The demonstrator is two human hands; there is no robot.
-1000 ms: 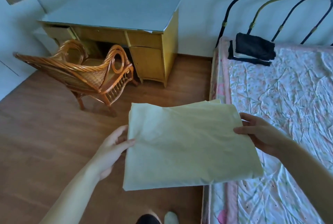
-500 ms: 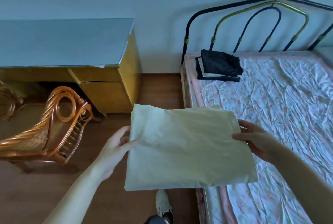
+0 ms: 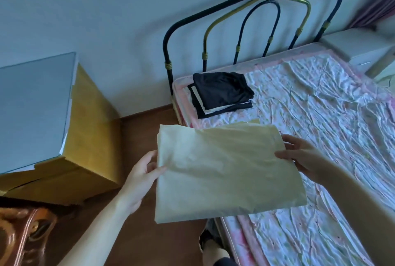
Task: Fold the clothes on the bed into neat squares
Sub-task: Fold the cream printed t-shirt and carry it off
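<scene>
Both hands grip a folded cream garment (image 3: 224, 171) above the bed's (image 3: 320, 116) near left edge: left hand (image 3: 141, 173) pinches its left side, right hand (image 3: 303, 156) its right. Farther off, a folded black-and-white stack (image 3: 222, 92) lies by the headboard (image 3: 252, 28).

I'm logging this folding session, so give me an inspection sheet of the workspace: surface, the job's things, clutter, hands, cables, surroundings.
Surface: bed with a wrinkled floral sheet and a pink border.
Job's things: folded cream cloth held in the air over the bed's edge; stack of folded clothes, black on top, at the head corner of the bed.
Clutter: nothing seen.
Hands: left hand grips the cloth's left edge; right hand grips its right edge.
Cables: nothing seen.
Surroundings: metal headboard against the wall, wooden desk to the left, rattan chair at lower left, brown floor.
</scene>
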